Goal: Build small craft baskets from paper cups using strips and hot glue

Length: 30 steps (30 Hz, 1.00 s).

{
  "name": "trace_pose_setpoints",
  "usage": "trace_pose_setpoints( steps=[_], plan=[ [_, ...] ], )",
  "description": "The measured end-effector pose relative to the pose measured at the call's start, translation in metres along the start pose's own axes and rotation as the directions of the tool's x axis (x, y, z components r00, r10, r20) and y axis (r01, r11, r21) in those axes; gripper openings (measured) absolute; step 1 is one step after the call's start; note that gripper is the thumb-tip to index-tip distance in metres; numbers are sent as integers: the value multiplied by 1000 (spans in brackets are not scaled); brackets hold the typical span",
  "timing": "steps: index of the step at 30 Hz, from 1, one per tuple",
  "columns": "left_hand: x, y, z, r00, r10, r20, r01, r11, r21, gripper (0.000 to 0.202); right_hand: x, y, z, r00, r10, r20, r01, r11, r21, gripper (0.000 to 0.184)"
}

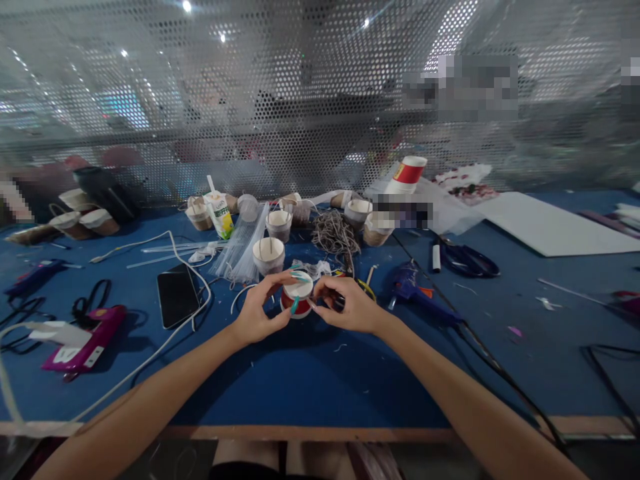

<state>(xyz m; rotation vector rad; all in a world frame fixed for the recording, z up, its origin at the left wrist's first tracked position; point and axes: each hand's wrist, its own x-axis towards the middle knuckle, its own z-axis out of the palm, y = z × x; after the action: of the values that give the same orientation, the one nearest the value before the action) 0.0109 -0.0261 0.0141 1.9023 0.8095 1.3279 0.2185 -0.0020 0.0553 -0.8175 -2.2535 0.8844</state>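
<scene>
A red-and-white paper cup (pixel 299 288) stands in front of me near the middle of the blue table. My left hand (pixel 265 303) is closed around its left side, with one finger over the top and the thumb low against the side. At the cup's right side, my right hand (pixel 347 303) has its thumb and fingertips pinched together. What lies between those fingertips is too small to make out. Just behind the cup sit a small white-rimmed bucket (pixel 269 257) with a handle and some crumpled clear plastic (pixel 313 268).
Several small buckets, a grey yarn heap (pixel 334 233) and clear glue sticks (pixel 240 247) lie behind. Leftward are a phone (pixel 177 297), a white cable and a magenta power strip (pixel 87 343). A blue glue gun (pixel 423 293), scissors (pixel 470 259) and a white board (pixel 560 223) lie rightward.
</scene>
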Motion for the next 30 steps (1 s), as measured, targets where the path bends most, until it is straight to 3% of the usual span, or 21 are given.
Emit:
trace_pose_setpoints(
  steps=[30],
  plan=[
    [-1,1,0,1000,21,12,-21,999,38,48,0,-1,-1,1000,-10,6,10,1000,-19,11]
  ],
)
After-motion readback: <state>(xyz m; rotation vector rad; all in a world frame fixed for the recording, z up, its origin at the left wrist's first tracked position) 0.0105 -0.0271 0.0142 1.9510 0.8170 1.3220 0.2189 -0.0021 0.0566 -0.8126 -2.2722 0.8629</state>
